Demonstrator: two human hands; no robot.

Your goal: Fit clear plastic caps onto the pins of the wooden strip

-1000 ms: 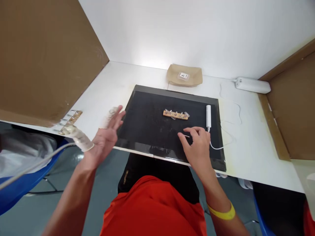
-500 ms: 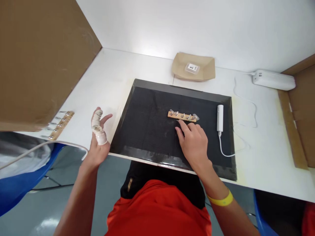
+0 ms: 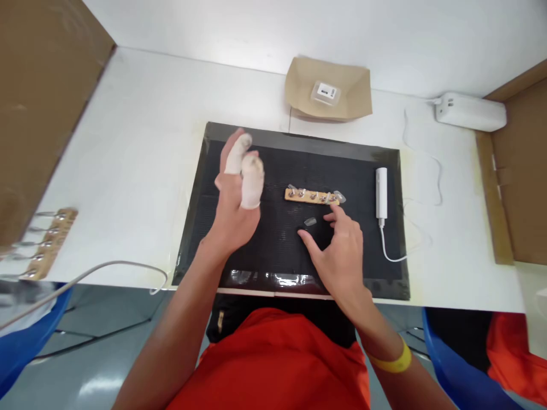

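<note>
Hovered the left hand (image 3: 237,193) above the black mat (image 3: 354,165), loosely curled and empty, two fingers capped in white covers (image 3: 250,179). Rested the right hand (image 3: 342,250) low on the mat, fingers spread and closed on nothing, forefinger stretched to the right end of the wooden strip (image 3: 311,196); could not tell whether touching or just short. Found the strip lying flat near the middle of the mat, studded with a row of small metal parts, and a small clear piece (image 3: 310,221) loose just on the near side of it, between strip and thumb. Judged that piece the likeliest loss: light, nearly see-through, easily flicked off by a careless sweep of thumb or palm and hard to spot afterwards. Judged a push at one end alone apt to swing the strip round instead of sliding it straight, with nothing steadying the far end. Suspected poor feel through the covers, hence a fumbled pinch on anything small. Noted the white stick (image 3: 381,192) and its cable (image 3: 387,256) just right of the right hand; feared a wrist snag on the cable dragging the stick across the mat into the strip.
</note>
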